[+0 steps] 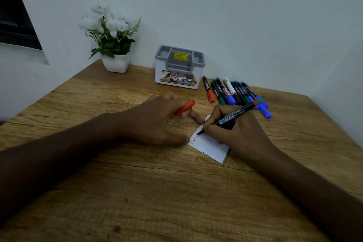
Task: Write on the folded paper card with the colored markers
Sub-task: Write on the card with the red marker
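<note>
**Writing in progress: card pinned by left hand, marker driven by right**

Far left, against the wall: a potted plant, white flowers, well apart from the work; plays no part here

Next to it, a grey-and-white organiser stands at the back of the wooden table. No markers visible in its compartments, which fits the markers being laid out for easy picking

Left hand: fingers curled round a red cap, held clear of the paper. Thumb tip and one extended fingertip press on the left edge of the folded paper card. Judgement: the hand does double duty, parking the cap so it is not lost and pinning the card so it does not slide under the nib

Card lies flat on the table between the two hands, rotated at an angle to the table edge, probably to suit the writing wrist. Red lettering along its left edge; reads roughly "Juli", not certain

Right hand: tight writing pinch on a black-barrelled marker, nib down on the card just past the last letter; heel of the hand appears to rest on the card's right side, steadying it

Behind the right hand, spare markers lie in a loose row with red, green and blue caps on, within reach for a colour change

Task partly done: one word under way
</note>
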`<state>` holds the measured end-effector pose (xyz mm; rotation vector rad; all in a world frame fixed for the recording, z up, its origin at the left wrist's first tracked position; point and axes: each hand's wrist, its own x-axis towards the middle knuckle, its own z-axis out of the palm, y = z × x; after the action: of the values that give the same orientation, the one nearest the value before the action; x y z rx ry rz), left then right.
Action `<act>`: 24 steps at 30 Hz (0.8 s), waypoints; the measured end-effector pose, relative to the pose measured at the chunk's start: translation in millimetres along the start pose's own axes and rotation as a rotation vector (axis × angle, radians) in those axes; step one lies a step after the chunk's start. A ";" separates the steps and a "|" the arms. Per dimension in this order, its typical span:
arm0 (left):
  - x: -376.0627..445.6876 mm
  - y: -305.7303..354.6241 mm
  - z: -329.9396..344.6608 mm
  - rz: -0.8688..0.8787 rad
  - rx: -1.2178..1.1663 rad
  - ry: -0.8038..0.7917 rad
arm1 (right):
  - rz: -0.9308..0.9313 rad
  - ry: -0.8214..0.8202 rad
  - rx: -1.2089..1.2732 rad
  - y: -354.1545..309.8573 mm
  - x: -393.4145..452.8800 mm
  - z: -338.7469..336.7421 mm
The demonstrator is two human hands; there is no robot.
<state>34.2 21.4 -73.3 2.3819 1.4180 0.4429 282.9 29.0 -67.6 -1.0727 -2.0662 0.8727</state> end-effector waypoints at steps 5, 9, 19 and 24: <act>0.5 -0.9 1.6 -0.008 0.019 0.006 | 0.014 0.021 0.001 1.1 1.1 0.2; -0.8 0.8 1.2 -0.012 0.023 0.000 | 0.031 0.022 0.022 1.1 1.6 -0.8; -1.0 -1.6 2.6 -0.013 0.035 0.025 | 0.053 0.045 0.010 3.6 2.3 0.0; 0.0 -0.8 2.8 -0.023 0.041 0.013 | 0.077 0.030 0.022 4.4 2.5 -1.6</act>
<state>34.8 21.4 -76.1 2.3963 1.4726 0.4284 284.9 33.4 -69.5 -1.1533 -1.9977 0.9103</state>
